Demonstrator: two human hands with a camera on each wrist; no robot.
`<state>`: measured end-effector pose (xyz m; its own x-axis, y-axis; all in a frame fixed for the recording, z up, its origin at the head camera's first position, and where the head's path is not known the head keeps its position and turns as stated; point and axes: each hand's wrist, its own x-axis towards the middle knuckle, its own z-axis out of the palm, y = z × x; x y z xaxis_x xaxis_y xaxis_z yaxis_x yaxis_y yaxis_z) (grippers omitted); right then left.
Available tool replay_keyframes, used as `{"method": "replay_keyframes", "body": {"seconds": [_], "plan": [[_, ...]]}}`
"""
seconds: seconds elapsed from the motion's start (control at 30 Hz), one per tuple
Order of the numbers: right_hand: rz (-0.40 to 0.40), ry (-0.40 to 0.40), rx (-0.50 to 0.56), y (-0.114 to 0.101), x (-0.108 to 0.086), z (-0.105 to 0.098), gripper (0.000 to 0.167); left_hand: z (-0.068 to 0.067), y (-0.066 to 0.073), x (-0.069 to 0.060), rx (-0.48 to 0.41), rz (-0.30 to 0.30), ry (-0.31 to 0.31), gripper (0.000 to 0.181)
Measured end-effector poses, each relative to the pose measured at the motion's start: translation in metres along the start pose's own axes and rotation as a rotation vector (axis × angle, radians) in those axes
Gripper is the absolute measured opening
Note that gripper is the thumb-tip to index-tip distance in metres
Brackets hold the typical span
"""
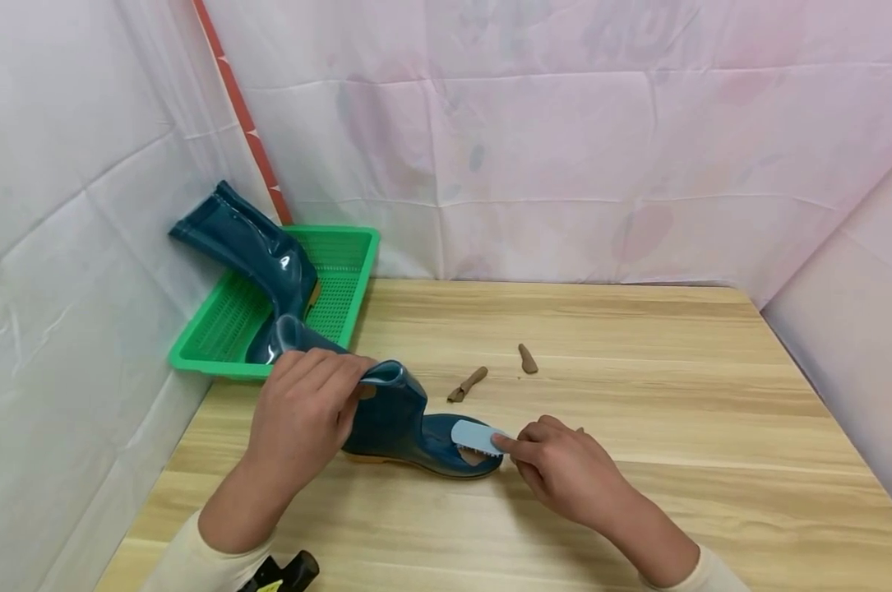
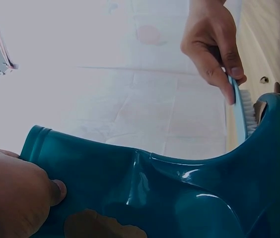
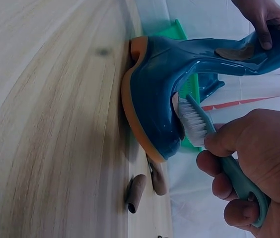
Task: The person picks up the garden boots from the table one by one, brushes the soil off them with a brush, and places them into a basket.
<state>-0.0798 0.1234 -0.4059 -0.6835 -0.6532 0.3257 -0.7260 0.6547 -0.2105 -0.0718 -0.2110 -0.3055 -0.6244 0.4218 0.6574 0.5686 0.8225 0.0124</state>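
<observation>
A dark blue rubber boot [image 1: 390,423] stands on the table, its toe pointing right. At the top of its shaft, my left hand [image 1: 308,403] grips the rim. My right hand [image 1: 564,464] holds a light blue scrub brush [image 1: 478,436] by its handle, and the white bristles [image 3: 192,121] meet a brown patch on top of the boot's toe. Another brown patch [image 3: 235,52] sticks to the shaft, just below my left hand in the right wrist view. Curled fingers wrap the brush handle there.
Behind to the left, a green basket [image 1: 360,288] holds a second blue boot [image 1: 249,238], its shaft leaning over the rim. Two brown pieces [image 1: 468,384] lie on the wooden table beyond the toe. A black object [image 1: 283,573] shows at the bottom edge by my left sleeve.
</observation>
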Motion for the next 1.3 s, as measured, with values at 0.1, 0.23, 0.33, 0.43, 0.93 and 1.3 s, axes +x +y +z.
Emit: {"method": "replay_keyframes", "body": {"seconds": [0.1, 0.23, 0.33, 0.43, 0.93, 1.3], "plan": [[-0.008, 0.007, 0.010, 0.001, -0.001, 0.000, 0.042, -0.001, 0.000, -0.002, -0.001, -0.007, -0.009, 0.021], [-0.023, 0.016, 0.018, 0.004, -0.002, -0.002, 0.041, -0.002, 0.000, -0.003, -0.001, -0.011, -0.023, 0.021], [-0.020, 0.015, 0.015, 0.007, -0.003, -0.005, 0.041, -0.001, 0.001, -0.001, -0.004, -0.006, -0.019, 0.021], [-0.014, 0.013, 0.017, 0.010, -0.005, -0.007, 0.040, 0.000, 0.002, 0.002, -0.006, -0.006, -0.016, 0.021], [-0.040, 0.083, 0.086, -0.003, 0.005, 0.002, 0.044, -0.001, 0.001, -0.001, -0.002, -0.004, -0.002, 0.025], [-0.025, 0.023, 0.049, -0.004, 0.004, 0.004, 0.039, 0.000, 0.001, -0.001, -0.007, 0.000, -0.006, 0.023]]}}
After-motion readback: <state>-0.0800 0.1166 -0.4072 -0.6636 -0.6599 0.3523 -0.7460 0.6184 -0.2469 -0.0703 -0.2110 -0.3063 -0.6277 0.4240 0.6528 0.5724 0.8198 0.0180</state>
